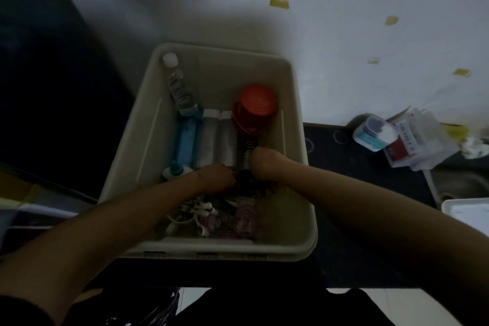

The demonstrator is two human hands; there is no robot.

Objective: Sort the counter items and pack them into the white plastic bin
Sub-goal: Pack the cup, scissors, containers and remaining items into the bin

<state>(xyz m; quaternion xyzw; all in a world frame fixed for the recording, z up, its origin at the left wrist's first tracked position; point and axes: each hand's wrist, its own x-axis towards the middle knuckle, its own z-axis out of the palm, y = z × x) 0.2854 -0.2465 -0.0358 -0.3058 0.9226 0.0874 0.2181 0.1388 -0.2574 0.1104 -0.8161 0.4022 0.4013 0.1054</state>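
Hands: our left hand (215, 176) and right hand (260, 164) met inside the white bin (296, 103), both curled on a dark bundle (244, 178).
Bin: sat on the dark counter (344, 193).
Contents: red cup (255, 108), clear bottle (178, 85), white tubes (209, 137).
Aside: packets (412, 137).

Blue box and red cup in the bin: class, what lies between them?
In the head view, two grey tubes with white caps lie side by side between the blue box and the red cup, inside the bin.
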